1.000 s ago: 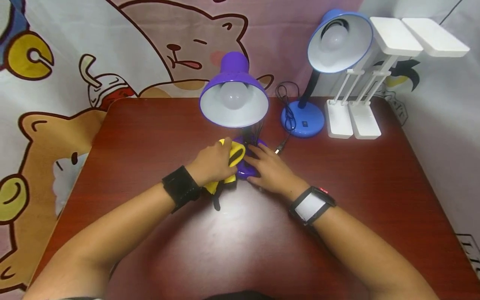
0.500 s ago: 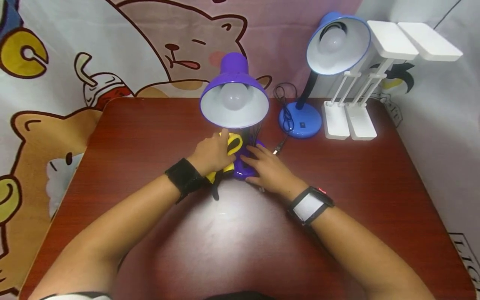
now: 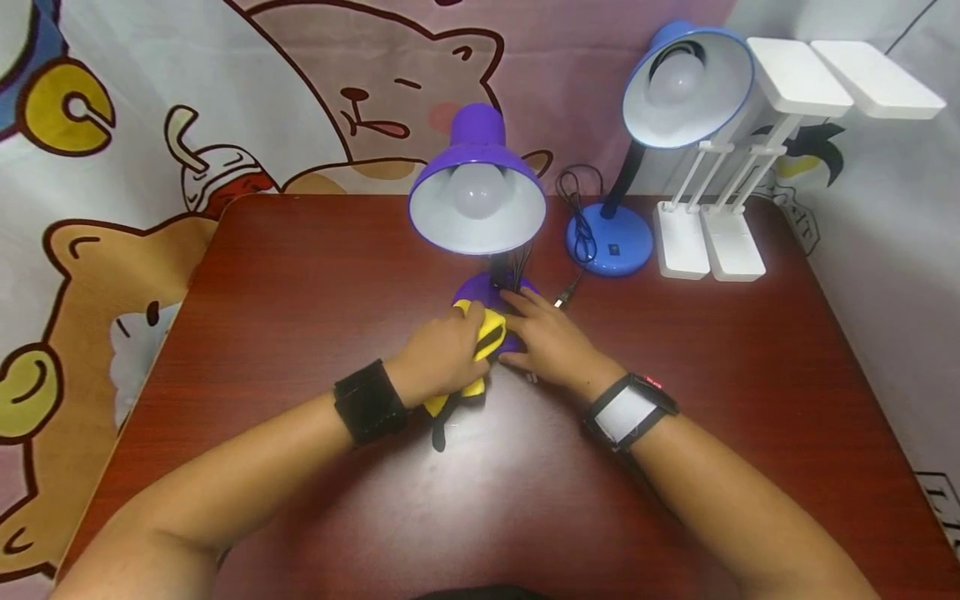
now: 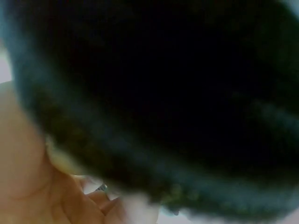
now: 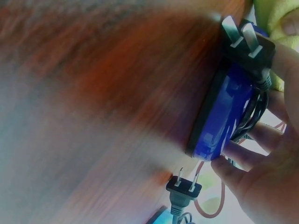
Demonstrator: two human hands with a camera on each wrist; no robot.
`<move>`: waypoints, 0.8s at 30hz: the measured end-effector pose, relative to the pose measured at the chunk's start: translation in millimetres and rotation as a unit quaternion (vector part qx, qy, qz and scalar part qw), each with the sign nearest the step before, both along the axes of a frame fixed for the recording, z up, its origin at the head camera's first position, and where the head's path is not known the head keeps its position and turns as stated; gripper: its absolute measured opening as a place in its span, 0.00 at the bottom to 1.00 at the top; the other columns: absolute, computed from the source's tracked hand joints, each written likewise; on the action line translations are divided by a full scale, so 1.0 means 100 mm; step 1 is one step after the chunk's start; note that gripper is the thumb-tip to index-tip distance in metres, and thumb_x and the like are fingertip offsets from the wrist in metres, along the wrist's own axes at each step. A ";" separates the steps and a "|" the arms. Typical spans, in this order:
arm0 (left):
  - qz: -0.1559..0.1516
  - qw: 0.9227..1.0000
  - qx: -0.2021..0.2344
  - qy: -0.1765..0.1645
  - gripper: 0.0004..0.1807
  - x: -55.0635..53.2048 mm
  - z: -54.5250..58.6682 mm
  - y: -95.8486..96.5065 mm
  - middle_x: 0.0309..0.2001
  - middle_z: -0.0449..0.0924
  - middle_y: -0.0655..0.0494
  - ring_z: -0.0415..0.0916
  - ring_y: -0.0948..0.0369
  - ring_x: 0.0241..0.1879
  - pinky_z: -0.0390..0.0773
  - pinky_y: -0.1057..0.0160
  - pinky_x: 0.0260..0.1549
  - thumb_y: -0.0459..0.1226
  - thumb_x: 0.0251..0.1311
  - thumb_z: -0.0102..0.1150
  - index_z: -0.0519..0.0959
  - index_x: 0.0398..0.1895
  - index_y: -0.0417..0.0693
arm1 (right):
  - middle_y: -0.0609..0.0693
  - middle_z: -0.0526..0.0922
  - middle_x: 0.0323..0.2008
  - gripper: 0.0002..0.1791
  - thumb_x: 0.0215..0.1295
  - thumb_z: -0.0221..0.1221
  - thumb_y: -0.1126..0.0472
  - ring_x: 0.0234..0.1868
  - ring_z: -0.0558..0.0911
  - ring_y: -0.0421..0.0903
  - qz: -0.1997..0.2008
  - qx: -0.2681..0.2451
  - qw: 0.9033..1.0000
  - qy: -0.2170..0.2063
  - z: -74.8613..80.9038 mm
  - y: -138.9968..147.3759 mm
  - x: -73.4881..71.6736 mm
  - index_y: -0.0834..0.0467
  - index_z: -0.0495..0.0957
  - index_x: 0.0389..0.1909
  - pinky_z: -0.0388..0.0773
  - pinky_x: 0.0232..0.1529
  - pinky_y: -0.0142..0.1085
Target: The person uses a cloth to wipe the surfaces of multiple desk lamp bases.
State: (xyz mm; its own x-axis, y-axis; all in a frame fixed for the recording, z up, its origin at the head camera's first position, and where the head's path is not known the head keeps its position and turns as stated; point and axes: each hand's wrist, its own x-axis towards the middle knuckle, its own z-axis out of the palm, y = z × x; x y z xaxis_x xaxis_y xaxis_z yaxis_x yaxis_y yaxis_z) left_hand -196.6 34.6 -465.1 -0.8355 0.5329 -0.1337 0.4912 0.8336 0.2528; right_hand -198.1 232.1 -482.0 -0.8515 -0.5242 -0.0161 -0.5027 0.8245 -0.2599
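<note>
The purple desk lamp point(image 3: 477, 154) stands mid-table, its white-lined shade facing the person. My left hand point(image 3: 442, 354) grips a bunched yellow-and-black cloth point(image 3: 487, 333) against the near left part of the lamp's round purple base point(image 3: 472, 287). A black strip of the cloth trails toward the person. My right hand point(image 3: 551, 337) rests on the base's right side with spread fingers. In the right wrist view, its fingertips point(image 5: 222, 163) touch the base's edge, beside a black two-pin plug point(image 5: 252, 51) and coiled cord. A dark blur covers most of the left wrist view, above the palm point(image 4: 23, 177).
Behind at right stand a blue desk lamp point(image 3: 611, 242) and two white folding lamps point(image 3: 682, 242). A black cable with a plug point(image 3: 566, 293) lies between the purple and blue lamps. A cartoon-print cloth point(image 3: 300, 92) hangs behind the brown table point(image 3: 285, 275).
The left hand and cloth first shifted slightly away, then came back toward the person along the base, uncovering its far left part. The right hand stays on the base.
</note>
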 end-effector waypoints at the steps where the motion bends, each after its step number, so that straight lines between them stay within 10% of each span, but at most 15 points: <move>1: 0.002 1.000 0.002 0.001 0.37 0.00 0.00 0.00 0.37 0.75 0.47 0.76 0.56 0.25 0.75 0.63 0.18 0.49 0.54 0.66 0.63 0.61 0.41 | 0.60 0.64 0.74 0.35 0.58 0.70 0.46 0.77 0.57 0.65 0.000 -0.001 1.000 0.000 0.00 0.00 0.00 0.57 0.77 0.64 0.58 0.74 0.54; 14: 0.039 0.999 0.019 -0.001 0.37 -0.19 0.19 -0.19 0.37 0.76 0.49 0.77 0.55 0.27 0.77 0.60 0.22 0.50 0.55 0.65 0.65 0.63 0.40 | 0.65 0.65 0.72 0.35 0.60 0.69 0.47 0.74 0.61 0.68 0.012 0.035 0.999 0.026 0.06 -0.10 -0.03 0.57 0.74 0.67 0.60 0.73 0.55; 24: 0.074 0.996 0.053 -0.018 0.32 -0.29 0.27 -0.38 0.36 0.74 0.50 0.78 0.54 0.25 0.76 0.62 0.19 0.50 0.56 0.65 0.63 0.57 0.44 | 0.67 0.55 0.76 0.37 0.69 0.62 0.50 0.75 0.56 0.72 -0.030 0.091 0.995 -0.010 0.08 -0.12 -0.46 0.58 0.63 0.74 0.56 0.74 0.59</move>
State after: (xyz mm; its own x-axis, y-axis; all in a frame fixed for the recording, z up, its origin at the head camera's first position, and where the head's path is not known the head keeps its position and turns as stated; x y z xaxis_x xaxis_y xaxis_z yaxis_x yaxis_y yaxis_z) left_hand -225.9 -3.1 -438.4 -0.9014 0.4175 -0.1147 0.3545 0.8637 0.3582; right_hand -244.0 220.1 -474.2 -0.8799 -0.4585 -0.1244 -0.4465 0.8876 -0.1130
